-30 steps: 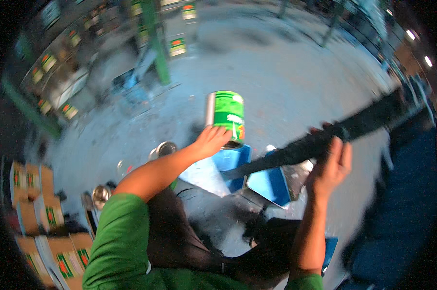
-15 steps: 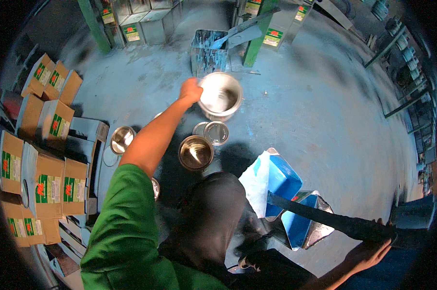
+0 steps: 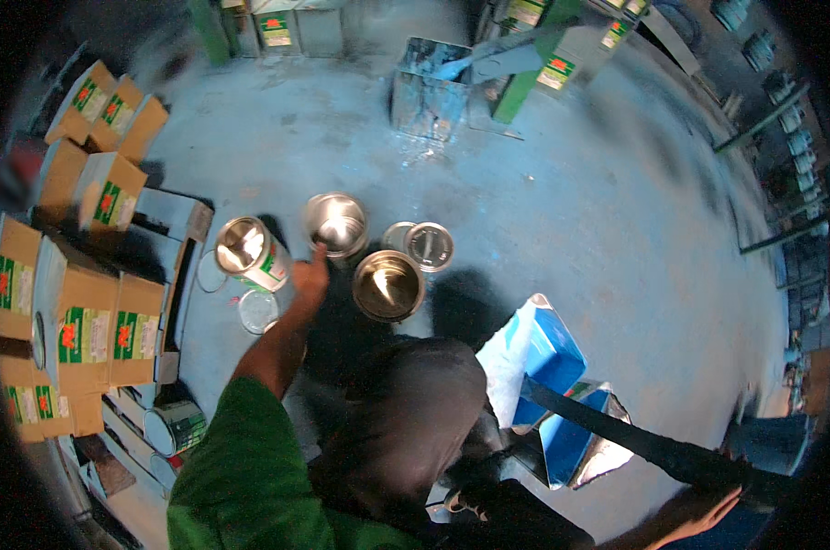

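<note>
My left hand [image 3: 310, 278] reaches forward with its fingers closed at the near rim of an open, shiny metal can [image 3: 336, 223]. Just right of that can stands another open can [image 3: 388, 286] with a golden inside. To the left is an open can [image 3: 250, 255] with a green and white label. At the lower right, my right hand [image 3: 713, 515] grips the thick end of a long dark stick [image 3: 617, 429]. The stick's far end rests in a cut-open metal container [image 3: 558, 344] with blue inside, a whitish sheet-like flap on its left side. A second blue-lined container [image 3: 575, 440] adjoins it.
Round lids [image 3: 430, 247] lie beside the cans, and another lid [image 3: 258, 312] is at the left. Cartons [image 3: 85, 339] are stacked along the left side. A paint-smeared square tin [image 3: 431, 96] stands ahead near a green post [image 3: 530, 73]. A labelled can [image 3: 176, 427] sits at lower left.
My left hand has brought the shiny can back toward me and leftward, among the other cans. My right hand stays on the stick. The view has shifted slightly.
</note>
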{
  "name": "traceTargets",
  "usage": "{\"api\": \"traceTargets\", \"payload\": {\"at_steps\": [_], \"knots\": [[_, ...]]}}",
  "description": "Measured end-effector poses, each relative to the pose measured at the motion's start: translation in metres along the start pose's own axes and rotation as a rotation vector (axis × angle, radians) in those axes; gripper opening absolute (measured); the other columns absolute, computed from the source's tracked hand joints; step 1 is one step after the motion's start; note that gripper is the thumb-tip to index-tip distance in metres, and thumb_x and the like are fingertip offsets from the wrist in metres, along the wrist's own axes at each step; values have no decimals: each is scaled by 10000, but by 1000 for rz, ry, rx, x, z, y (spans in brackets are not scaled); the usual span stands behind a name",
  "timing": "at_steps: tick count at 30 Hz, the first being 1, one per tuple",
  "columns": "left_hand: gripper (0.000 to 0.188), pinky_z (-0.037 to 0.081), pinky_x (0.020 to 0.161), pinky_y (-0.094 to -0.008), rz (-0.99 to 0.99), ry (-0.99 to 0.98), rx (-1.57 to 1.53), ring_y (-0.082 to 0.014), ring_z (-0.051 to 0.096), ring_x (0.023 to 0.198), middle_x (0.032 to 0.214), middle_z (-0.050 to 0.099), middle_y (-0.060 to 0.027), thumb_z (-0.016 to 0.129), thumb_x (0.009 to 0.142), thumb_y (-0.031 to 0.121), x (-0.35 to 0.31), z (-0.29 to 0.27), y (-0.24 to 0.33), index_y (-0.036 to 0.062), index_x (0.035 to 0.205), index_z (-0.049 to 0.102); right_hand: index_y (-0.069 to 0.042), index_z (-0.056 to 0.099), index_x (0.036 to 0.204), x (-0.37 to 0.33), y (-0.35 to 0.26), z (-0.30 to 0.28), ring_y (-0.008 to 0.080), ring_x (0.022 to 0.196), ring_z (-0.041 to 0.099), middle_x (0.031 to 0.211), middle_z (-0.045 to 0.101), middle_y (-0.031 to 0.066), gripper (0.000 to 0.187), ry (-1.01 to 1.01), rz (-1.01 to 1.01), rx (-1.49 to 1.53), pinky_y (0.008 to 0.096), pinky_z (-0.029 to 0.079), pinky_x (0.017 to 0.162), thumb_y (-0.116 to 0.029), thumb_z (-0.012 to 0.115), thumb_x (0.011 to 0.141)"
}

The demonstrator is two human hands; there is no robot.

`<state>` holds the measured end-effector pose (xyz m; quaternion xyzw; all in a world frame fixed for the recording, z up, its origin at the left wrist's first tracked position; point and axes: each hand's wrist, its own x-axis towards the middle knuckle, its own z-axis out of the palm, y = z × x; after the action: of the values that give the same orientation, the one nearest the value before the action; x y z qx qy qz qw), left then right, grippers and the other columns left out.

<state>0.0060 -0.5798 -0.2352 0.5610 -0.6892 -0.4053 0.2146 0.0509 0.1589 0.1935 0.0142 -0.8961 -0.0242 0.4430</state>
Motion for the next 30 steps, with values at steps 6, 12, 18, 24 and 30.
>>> {"api": "traceTargets", "payload": {"at_steps": [6,12,18,24,30], "knots": [[858,543,857,-439,-9,-864,351,-341,657,1073,1183,649,-271,573,854,696,-47,35,-55,-73,1235,599,56,572,1260,30,-91,6,382,870,674,1027,677,222,417,342,535,1034,556,537,886,-239,622,969],[568,564,800,-483,117,-821,427,-394,696,928,1061,685,-253,585,922,459,-34,84,-92,-71,1117,643,59,451,1416,15,-78,1,316,1173,616,1355,572,224,426,68,391,654,451,420,1096,-73,461,1011],[416,533,837,-500,246,-395,396,-444,666,948,1050,675,-281,608,865,296,-35,108,-30,-35,1112,656,60,425,1429,2,-67,7,353,1198,596,1397,519,260,434,252,621,1004,492,468,1052,-153,433,1051],[389,557,798,-442,435,-816,-64,-344,712,896,982,715,-204,551,848,123,-68,55,168,74,1226,628,79,428,1393,9,-110,-2,375,1125,632,1359,532,263,429,180,538,909,477,540,963,-195,413,1064],[460,491,965,-462,774,-833,181,-382,640,1089,1163,659,-243,546,884,170,-143,86,318,86,1336,566,122,469,1324,18,-125,-3,362,1054,658,1251,601,270,393,252,609,1249,473,579,900,-165,404,1064]]}}
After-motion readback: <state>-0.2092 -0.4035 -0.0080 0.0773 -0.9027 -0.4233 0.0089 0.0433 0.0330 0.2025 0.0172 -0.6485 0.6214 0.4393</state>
